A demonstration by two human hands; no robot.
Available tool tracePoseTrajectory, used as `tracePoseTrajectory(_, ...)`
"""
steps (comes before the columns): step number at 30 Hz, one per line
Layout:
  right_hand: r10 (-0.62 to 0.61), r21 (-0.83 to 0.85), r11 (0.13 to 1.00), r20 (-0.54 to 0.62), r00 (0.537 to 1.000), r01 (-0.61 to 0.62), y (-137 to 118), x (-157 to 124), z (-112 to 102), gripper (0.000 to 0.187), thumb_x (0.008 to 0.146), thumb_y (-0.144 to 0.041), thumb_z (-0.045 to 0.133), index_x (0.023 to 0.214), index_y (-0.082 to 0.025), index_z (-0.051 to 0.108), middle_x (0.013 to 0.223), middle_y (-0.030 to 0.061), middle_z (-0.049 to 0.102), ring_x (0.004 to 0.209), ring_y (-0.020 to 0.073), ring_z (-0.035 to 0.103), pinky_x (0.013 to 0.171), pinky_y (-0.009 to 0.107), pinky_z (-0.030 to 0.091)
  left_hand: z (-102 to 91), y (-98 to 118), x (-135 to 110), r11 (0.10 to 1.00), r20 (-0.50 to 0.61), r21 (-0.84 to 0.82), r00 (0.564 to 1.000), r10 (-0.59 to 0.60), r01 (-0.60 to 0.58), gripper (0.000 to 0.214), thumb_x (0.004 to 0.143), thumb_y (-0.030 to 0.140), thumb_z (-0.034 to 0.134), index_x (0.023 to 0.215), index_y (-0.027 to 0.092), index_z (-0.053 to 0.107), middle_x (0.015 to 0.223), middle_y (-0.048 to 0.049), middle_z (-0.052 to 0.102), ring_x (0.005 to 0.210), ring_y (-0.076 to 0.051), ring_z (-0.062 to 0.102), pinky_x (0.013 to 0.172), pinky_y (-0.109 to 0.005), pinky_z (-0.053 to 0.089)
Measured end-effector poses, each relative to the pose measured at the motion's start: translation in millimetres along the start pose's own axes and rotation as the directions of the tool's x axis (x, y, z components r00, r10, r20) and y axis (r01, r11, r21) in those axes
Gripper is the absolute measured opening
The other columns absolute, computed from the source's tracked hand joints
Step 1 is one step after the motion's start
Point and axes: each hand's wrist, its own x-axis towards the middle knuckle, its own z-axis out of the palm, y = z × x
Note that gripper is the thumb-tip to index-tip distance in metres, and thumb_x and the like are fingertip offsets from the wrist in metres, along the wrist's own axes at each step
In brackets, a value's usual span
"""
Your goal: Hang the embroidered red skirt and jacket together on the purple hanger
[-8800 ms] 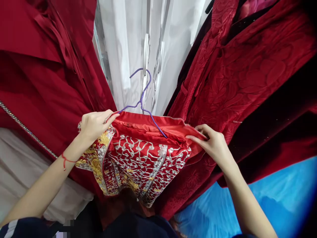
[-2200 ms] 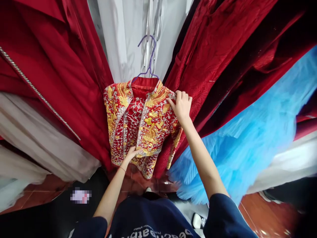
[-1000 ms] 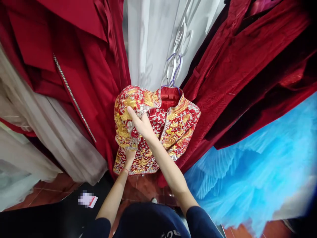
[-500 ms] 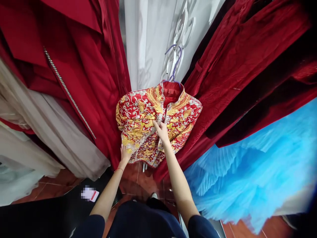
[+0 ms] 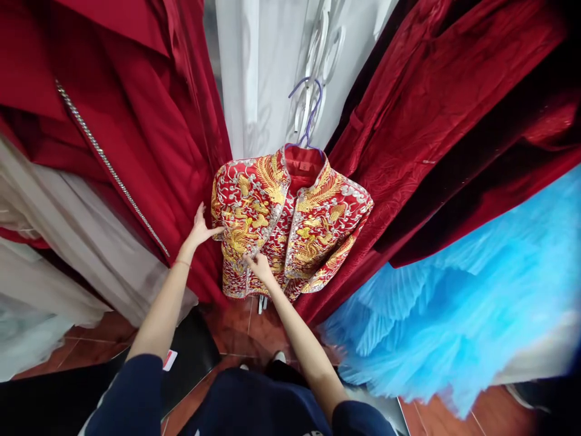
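Note:
A red jacket (image 5: 318, 224) with gold and silver embroidery hangs upright from a purple hanger (image 5: 311, 121), its front parted down the middle. My right hand (image 5: 258, 267) pinches the lower front edge of the left-side panel. Beside the sleeve on the left, my left hand (image 5: 200, 230) has its fingers spread, and its thumb reaches to the sleeve's edge. Whether that thumb presses on the cloth I cannot tell. The sleeve on the right hangs free.
Long red gowns (image 5: 136, 121) hang on the left and dark red velvet garments (image 5: 408, 109) on the right. A fluffy blue dress (image 5: 445, 303) spreads at lower right. White scrollwork (image 5: 333, 51) stands behind the hanger. A black surface (image 5: 195, 345) lies at lower left above the tiled floor (image 5: 231, 327).
My left hand has left the jacket's lower corner and moved up to the sleeve, fingers spreading. My right hand has moved down and left along the front edge. The jacket front now lies wider apart.

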Motion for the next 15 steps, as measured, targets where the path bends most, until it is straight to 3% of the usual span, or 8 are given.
tracePoseTrajectory(3,-0.025,0.09,0.996,0.038,0.999,0.022,3.0,-17.3,-5.5,0.044,0.075,-0.063,0.065,0.064,-0.021,0.055,0.064,-0.0006,0.058,0.067,0.0158,0.053,0.067,0.027,0.045,3.8,21.4,22.9,0.998,0.069,0.046,0.997,0.047,-0.051,0.057,0.065,0.03,0.078,0.118,0.016,0.063,0.121,-0.0137,0.067,0.115,-0.03,0.062,0.105,-0.046,0.047)
tracePoseTrajectory(5,-0.026,0.154,0.988,0.011,1.0,0.024,5.1,-29.0,-17.4,0.045,0.081,-0.066,0.056,0.075,-0.021,0.059,0.076,0.0017,0.064,0.076,0.0177,0.057,0.073,0.028,0.047,2.0,33.3,19.8,0.997,0.036,0.061,0.998,0.054,-0.056,0.034,0.071,0.026,0.069,0.104,0.016,0.067,0.103,-0.0095,0.071,0.098,-0.026,0.066,0.095,-0.04,0.052)
tracePoseTrajectory(8,-0.02,0.224,0.974,-0.039,0.999,0.028,7.7,-43.3,-35.6,0.045,0.085,-0.066,0.05,0.082,-0.022,0.059,0.083,0.0029,0.065,0.082,0.0185,0.058,0.079,0.03,0.049,-16.9,50.2,9.5,0.994,-0.137,0.098,0.989,0.053,-0.04,0.024,0.078,0.024,0.054,0.1,0.016,0.062,0.093,-0.008,0.068,0.087,-0.023,0.064,0.088,-0.037,0.051)
tracePoseTrajectory(11,-0.029,0.269,0.962,-0.057,0.998,0.043,6.0,-51.9,-46.6,0.044,0.084,-0.065,0.055,0.084,-0.022,0.06,0.085,0.003,0.065,0.082,0.0185,0.058,0.081,0.03,0.05,-46.8,72.8,2.9,0.992,-0.324,0.125,0.945,0.051,-0.011,0.02,0.084,0.023,0.043,0.095,0.017,0.058,0.089,-0.0068,0.064,0.085,-0.021,0.061,0.087,-0.034,0.049)
tracePoseTrajectory(15,-0.033,0.303,0.951,-0.096,0.995,0.061,1.6,-61.0,-57.1,0.044,0.087,-0.063,0.053,0.094,-0.021,0.063,0.094,0.0056,0.068,0.089,0.0201,0.06,0.087,0.032,0.05,-78.2,107.8,-8.1,0.958,-0.406,0.284,0.909,0.097,0.025,0.013,0.083,0.026,0.048,0.088,0.02,0.058,0.075,-0.0007,0.058,0.073,-0.018,0.057,0.08,-0.03,0.048)
